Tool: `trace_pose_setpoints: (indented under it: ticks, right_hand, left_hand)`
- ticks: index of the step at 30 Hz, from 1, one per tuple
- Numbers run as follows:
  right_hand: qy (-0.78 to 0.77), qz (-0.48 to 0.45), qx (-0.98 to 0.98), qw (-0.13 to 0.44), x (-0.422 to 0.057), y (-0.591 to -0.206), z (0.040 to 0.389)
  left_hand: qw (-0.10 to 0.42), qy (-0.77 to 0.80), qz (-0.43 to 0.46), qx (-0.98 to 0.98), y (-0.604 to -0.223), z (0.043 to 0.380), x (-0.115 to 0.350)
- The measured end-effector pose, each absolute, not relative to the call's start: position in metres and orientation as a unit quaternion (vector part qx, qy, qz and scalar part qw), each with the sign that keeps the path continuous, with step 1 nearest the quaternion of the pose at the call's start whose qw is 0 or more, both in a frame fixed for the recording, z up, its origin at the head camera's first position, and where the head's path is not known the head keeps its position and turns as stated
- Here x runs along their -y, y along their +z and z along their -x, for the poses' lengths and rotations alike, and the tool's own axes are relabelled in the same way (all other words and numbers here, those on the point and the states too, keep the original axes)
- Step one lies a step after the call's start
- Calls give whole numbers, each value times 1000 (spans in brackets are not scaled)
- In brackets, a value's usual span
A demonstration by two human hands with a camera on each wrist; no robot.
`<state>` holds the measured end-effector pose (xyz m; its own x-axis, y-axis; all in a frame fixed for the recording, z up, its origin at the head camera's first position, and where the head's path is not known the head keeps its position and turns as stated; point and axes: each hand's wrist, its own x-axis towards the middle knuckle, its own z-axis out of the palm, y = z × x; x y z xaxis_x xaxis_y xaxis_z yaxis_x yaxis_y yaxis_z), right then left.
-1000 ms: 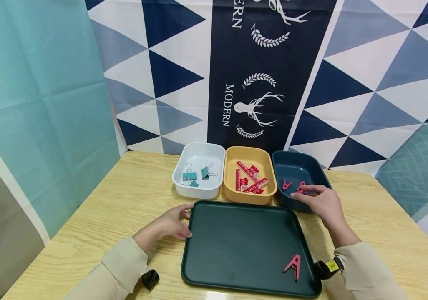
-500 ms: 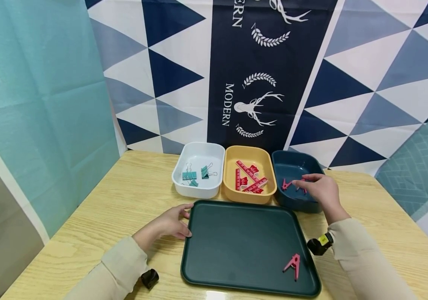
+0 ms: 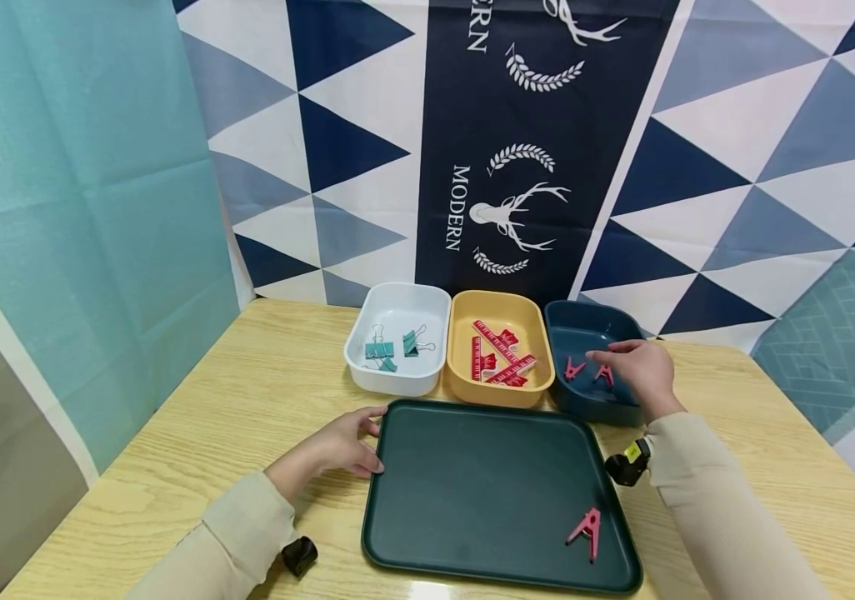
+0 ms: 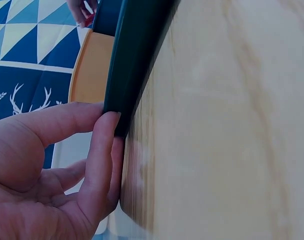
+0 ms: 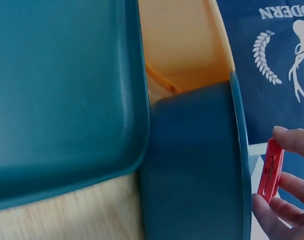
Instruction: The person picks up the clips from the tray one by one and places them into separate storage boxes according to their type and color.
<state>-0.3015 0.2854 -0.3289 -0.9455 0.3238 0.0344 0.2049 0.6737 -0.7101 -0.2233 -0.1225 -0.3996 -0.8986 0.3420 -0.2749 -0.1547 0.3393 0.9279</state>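
Observation:
My right hand (image 3: 641, 371) is over the navy bin (image 3: 558, 317), fingertips above its inside. In the right wrist view its thumb and fingers pinch a pink clothespin (image 5: 271, 170) just past the bin's rim. Two more pink clothespins show in that bin in the head view: the left clothespin (image 3: 573, 368) and another clothespin (image 3: 604, 374) beneath the fingers. My left hand (image 3: 345, 442) grips the left edge of the dark green tray (image 3: 480, 492), fingers at its rim (image 4: 123, 75). A pink clothespin (image 3: 587, 532) lies at the tray's lower right.
Left of the navy bin stand a yellow bin (image 3: 465, 304) with several red ruler-marked clips (image 3: 506, 350) and a white bin (image 3: 397, 383) with several teal binder clips (image 3: 379, 350). All sit on a wooden table (image 3: 195, 442) before a patterned cloth backdrop (image 3: 367, 183).
My right hand has lifted and shifted slightly back over the navy bin, with its forearm moving left. The left hand and the tray stay put.

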Motion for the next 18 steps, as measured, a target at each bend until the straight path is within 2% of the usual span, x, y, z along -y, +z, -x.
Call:
trace_pose_setpoints:
  ticks: [18]
  right_hand:
    - [313, 160, 934, 59, -298, -317, 318]
  left_hand:
    - [213, 574, -52, -789, -398, 222, 120]
